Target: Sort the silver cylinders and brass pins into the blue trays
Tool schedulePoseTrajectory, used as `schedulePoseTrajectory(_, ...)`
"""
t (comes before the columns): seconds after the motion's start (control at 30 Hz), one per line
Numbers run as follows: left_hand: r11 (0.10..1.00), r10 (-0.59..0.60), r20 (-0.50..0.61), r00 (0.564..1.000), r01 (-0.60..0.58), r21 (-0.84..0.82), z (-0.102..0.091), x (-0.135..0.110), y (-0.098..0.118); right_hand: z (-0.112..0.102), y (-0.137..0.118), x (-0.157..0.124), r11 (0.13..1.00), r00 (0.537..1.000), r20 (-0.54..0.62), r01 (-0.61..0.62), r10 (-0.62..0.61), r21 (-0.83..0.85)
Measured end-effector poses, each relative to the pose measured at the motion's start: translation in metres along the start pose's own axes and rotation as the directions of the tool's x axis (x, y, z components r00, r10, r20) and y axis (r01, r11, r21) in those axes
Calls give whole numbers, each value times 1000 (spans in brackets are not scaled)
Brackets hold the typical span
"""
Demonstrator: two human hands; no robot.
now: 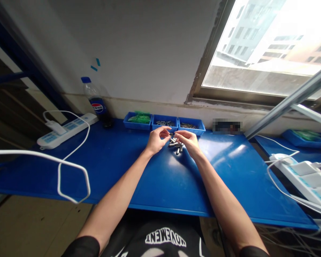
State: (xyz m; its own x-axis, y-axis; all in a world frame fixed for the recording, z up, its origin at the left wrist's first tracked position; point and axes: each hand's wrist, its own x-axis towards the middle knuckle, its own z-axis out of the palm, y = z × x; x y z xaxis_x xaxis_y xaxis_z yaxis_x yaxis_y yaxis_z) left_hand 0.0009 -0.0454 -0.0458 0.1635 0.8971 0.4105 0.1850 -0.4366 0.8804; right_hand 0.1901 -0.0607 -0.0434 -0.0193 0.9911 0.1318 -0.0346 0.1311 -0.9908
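Both my hands are raised close together over the far middle of the blue table (pixel 160 182). My left hand (pixel 157 140) has its fingers curled in a pinch, with a small dark piece at or near the fingertips. Facing it, my right hand (pixel 189 141) is also pinched, and what its fingers hold is too small to make out. Under and between the hands lies a loose pile of small metal pieces (pixel 177 151), silver and dark. Just behind them stand a blue bin of small grey parts (pixel 164 127) and a blue bin of thin metal parts (pixel 195 131).
A third blue bin (pixel 137 126) holds green plastic bags. At the left are a cola bottle (pixel 98 105), a white power strip (pixel 69 130) and a looping white cable (pixel 87 178). Another power strip (pixel 305 180) with plugs and a metal post (pixel 286 103) stand at the right.
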Motion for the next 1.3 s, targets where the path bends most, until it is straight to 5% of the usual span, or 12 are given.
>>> schedulePoseTrajectory(0.2,995,20,61,998,-26,99,0,-1,-6,-1,7,3,1000,1000,13,-11,11,17)
schedulePoseTrajectory(0.47,935,15,190,982,-81,344,0,-3,-15,-10,8,11,980,917,-354,201,-186,4)
schedulePoseTrajectory(0.8,820,39,271,962,-186,542,-1,-6,-14,-4,5,9,991,948,-304,116,-92,62)
schedulePoseTrajectory(1.1,820,107,297,949,-253,513,-1,-4,-16,-4,4,7,994,957,-280,95,-74,61)
schedulePoseTrajectory(1.3,981,80,56,995,-89,174,4,0,-10,-4,6,6,997,977,-209,57,-47,43)
